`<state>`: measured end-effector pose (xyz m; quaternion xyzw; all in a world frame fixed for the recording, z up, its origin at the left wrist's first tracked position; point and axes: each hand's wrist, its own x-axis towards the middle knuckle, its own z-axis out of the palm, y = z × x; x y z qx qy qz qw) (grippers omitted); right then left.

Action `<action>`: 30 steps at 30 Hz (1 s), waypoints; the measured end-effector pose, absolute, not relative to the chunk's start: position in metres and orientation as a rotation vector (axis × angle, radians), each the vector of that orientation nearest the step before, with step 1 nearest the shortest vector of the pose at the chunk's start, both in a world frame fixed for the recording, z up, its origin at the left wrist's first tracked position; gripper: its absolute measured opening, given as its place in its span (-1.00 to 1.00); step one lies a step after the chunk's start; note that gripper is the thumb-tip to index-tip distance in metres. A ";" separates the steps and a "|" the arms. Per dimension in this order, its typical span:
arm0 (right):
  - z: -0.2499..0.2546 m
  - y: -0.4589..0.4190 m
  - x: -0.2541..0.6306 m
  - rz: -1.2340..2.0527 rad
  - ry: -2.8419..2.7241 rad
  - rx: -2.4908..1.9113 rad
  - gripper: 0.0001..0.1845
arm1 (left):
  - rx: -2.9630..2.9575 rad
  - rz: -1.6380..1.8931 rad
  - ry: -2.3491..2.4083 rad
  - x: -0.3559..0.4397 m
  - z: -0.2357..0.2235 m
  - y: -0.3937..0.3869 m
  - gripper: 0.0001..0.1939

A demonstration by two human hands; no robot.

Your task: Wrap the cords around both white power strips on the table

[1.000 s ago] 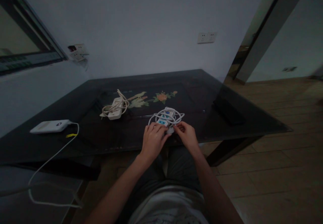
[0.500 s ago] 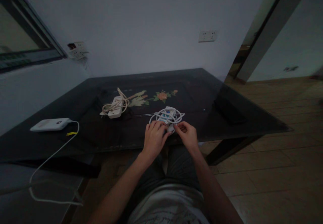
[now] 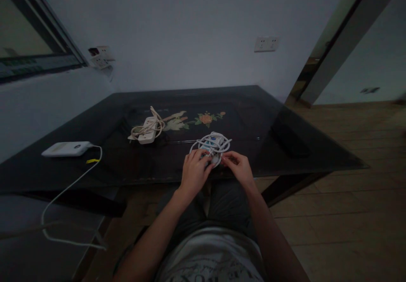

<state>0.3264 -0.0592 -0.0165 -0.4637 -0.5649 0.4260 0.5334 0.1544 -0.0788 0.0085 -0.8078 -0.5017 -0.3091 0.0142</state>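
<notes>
A power strip [image 3: 217, 137] with its white cord [image 3: 227, 145] looped around it rests at the near edge of the dark table. My left hand [image 3: 194, 167] is closed on the near left side of this bundle, thumb and fingers around the cord by a whitish plug-like end. From the right, my right hand [image 3: 238, 166] pinches a part of the cord at the bundle's near right side. My fingers partly hide what lies between the two hands.
A second power strip [image 3: 147, 130] wrapped in a beige cord lies to the left. Farther left is a white power bank-like device [image 3: 66, 149] with a cable [image 3: 71, 184] hanging off the table [image 3: 127, 170]. A dark flat object [image 3: 289, 140] lies at right.
My right hand has shifted slightly right, drawing a little apart from the left. The looped cord has changed shape a bit. The whole view has tilted slightly.
</notes>
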 end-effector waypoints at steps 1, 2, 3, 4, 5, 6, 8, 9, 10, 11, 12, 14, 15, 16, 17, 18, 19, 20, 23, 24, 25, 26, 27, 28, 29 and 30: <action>-0.016 -0.060 0.327 1.012 -1.367 -1.094 -0.73 | -2.512 -0.936 -1.551 0.155 0.008 -0.080 -0.90; -0.015 -0.060 0.327 0.998 -1.392 -1.078 -0.74 | -2.502 -0.906 -1.540 0.155 0.008 -0.081 -0.88; -0.015 -0.061 0.327 0.973 -1.419 -1.058 -0.75 | -2.489 -0.875 -1.530 0.156 0.007 -0.083 -0.85; -0.014 -0.062 0.327 0.940 -1.444 -1.038 -0.76 | -2.479 -0.850 -1.520 0.156 0.007 -0.084 -0.81; -0.014 -0.063 0.326 0.903 -1.464 -1.023 -0.77 | -2.476 -0.834 -1.509 0.156 0.006 -0.085 -0.79; -0.014 -0.064 0.326 0.870 -1.479 -1.015 -0.78 | -2.483 -0.829 -1.499 0.156 0.006 -0.085 -0.79; -0.014 -0.065 0.326 0.827 -1.504 -1.023 -0.79 | -2.516 -0.847 -1.489 0.156 0.006 -0.085 -0.83; -0.015 -0.065 0.326 0.815 -1.520 -1.033 -0.79 | -2.531 -0.870 -1.494 0.155 0.006 -0.085 -0.85; -0.015 -0.066 0.326 0.802 -1.540 -1.045 -0.79 | -2.541 -0.899 -1.506 0.154 0.006 -0.084 -0.86; -0.016 -0.067 0.327 0.787 -1.563 -1.059 -0.79 | -2.549 -0.931 -1.520 0.154 0.007 -0.084 -0.87; -0.017 -0.067 0.328 0.769 -1.586 -1.075 -0.79 | -2.559 -0.961 -1.530 0.153 0.008 -0.083 -0.85; -0.018 -0.071 0.331 0.718 -1.625 -1.113 -0.80 | -2.578 -1.005 -1.543 0.151 0.009 -0.082 -0.76; -0.019 -0.073 0.332 0.686 -1.647 -1.134 -0.80 | -2.582 -1.021 -1.553 0.149 0.009 -0.081 -0.71; -0.020 -0.076 0.333 0.650 -1.675 -1.157 -0.79 | -2.580 -1.031 -1.571 0.148 0.010 -0.080 -0.68; -0.022 -0.079 0.333 0.609 -1.709 -1.180 -0.78 | -2.572 -1.040 -1.597 0.146 0.010 -0.079 -0.66; -0.023 -0.082 0.333 0.564 -1.744 -1.204 -0.77 | -2.560 -1.042 -1.629 0.145 0.011 -0.078 -0.66; -0.025 -0.085 0.332 0.520 -1.778 -1.225 -0.74 | -2.546 -1.038 -1.666 0.144 0.011 -0.076 -0.66; -0.027 -0.087 0.331 0.481 -1.807 -1.243 -0.71 | -2.533 -1.027 -1.706 0.142 0.011 -0.074 -0.66; -0.030 -0.092 0.325 0.382 -1.845 -1.302 -0.62 | -2.522 -0.937 -1.832 0.141 0.010 -0.068 -0.55; -0.030 -0.093 0.322 0.350 -1.851 -1.332 -0.61 | -2.529 -0.889 -1.868 0.141 0.010 -0.066 -0.50; -0.030 -0.093 0.320 0.319 -1.857 -1.364 -0.60 | -2.537 -0.837 -1.896 0.142 0.009 -0.065 -0.45; -0.030 -0.093 0.318 0.288 -1.861 -1.398 -0.61 | -2.546 -0.792 -1.914 0.143 0.008 -0.064 -0.42; -0.029 -0.093 0.316 0.256 -1.861 -1.431 -0.62 | -2.554 -0.770 -1.926 0.143 0.007 -0.063 -0.40; -0.029 -0.092 0.315 0.226 -1.859 -1.460 -0.64 | -2.559 -0.780 -1.935 0.144 0.005 -0.063 -0.41; -0.028 -0.092 0.314 0.198 -1.852 -1.485 -0.66 | -2.564 -0.825 -1.941 0.144 0.004 -0.063 -0.43; -0.028 -0.091 0.315 0.174 -1.844 -1.503 -0.68 | -2.566 -0.899 -1.945 0.144 0.002 -0.063 -0.44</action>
